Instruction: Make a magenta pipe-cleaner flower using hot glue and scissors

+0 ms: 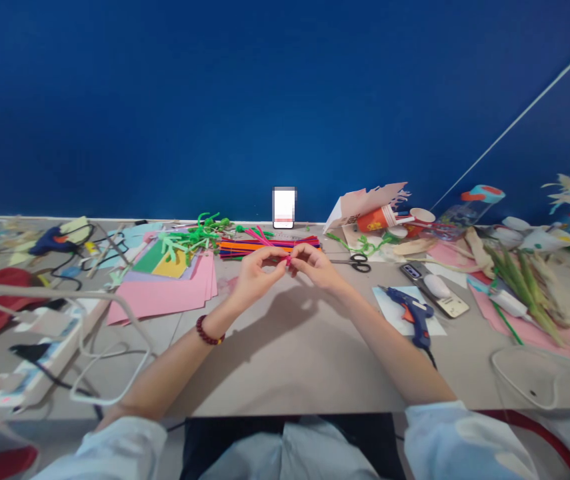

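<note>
Above the middle of the table, my left hand [262, 272] and my right hand [315, 267] meet at the fingertips. Both pinch a small piece of magenta pipe cleaner [288, 261], mostly covered by the fingers. Just behind them lies a bundle of pipe cleaners [235, 249] in orange, purple and red. Bright pink pipe cleaners [259, 235] stick up at an angle over that bundle; whether they join the held piece I cannot tell. Black-handled scissors [359, 263] rest right of the bundle, near my right hand.
A lit phone [283, 208] stands against the blue wall. Left are green pipe-cleaner pieces [205, 230], pink paper sheets [165, 297] and a power strip [47, 363] with cables. Right are a glue gun [411, 310], another phone [452, 305], an orange cup [375, 219] and corn husks [527, 287].
</note>
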Available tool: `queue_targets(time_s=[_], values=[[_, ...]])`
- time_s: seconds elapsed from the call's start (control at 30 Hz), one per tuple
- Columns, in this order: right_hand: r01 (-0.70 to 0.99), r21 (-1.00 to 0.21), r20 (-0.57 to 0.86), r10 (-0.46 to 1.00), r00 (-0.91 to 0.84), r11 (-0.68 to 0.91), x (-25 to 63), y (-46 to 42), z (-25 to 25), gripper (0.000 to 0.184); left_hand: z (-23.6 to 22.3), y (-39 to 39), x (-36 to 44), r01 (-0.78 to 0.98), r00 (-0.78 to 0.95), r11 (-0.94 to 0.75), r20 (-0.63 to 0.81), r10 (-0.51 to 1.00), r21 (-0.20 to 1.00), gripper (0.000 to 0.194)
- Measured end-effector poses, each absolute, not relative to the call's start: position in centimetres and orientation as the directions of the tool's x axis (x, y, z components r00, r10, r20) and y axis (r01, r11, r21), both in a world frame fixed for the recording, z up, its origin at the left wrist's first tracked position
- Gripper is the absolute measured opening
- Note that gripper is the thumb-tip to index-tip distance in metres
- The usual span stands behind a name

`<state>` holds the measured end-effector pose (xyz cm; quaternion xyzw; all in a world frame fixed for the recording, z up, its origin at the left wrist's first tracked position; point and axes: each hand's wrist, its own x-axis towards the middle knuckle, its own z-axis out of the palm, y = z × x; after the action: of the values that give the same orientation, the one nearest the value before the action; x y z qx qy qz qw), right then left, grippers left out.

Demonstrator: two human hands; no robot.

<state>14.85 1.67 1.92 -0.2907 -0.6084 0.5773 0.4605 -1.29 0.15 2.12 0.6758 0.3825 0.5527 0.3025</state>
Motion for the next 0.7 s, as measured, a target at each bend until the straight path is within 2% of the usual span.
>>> queue_targets(time_s=[0.13, 0.33, 0.5, 0.6, 0.7], values=[[-0.196, -0.966, 0.236, 0.881, -0.409, 0.168, 14.71, 1.66, 1.86, 0.025, 2.16, 0.06, -1.21, 0.175, 0.089, -0.496, 0.488, 0.869, 0.851, 0.014], [-0.175, -0.979, 0.173, 0.878, -0.446, 0.104, 14.83, 1.56, 1.95, 0.024, 2.24, -0.21, -1.14, 0.215, 0.097, -0.492, 0.483, 0.87, 0.844, 0.013], [-0.224, -0.967, 0.211, 0.885, -0.415, 0.125, 14.57, 1.72, 1.58, 0.023, 2.62, -0.52, -1.06, 0.226, 0.08, -0.482, 0.477, 0.875, 0.846, 0.012], [-0.191, -0.954, 0.284, 0.893, -0.348, 0.229, 14.39, 1.58, 1.51, 0.02, 2.58, -0.48, -1.04, 0.223, 0.074, -0.481, 0.477, 0.876, 0.848, 0.011], [0.024, -0.897, 0.417, 0.865, -0.279, 0.441, 14.38, 1.17, 1.59, 0.013, 2.26, -0.25, -1.07, 0.23, 0.062, -0.487, 0.487, 0.871, 0.843, 0.011]])
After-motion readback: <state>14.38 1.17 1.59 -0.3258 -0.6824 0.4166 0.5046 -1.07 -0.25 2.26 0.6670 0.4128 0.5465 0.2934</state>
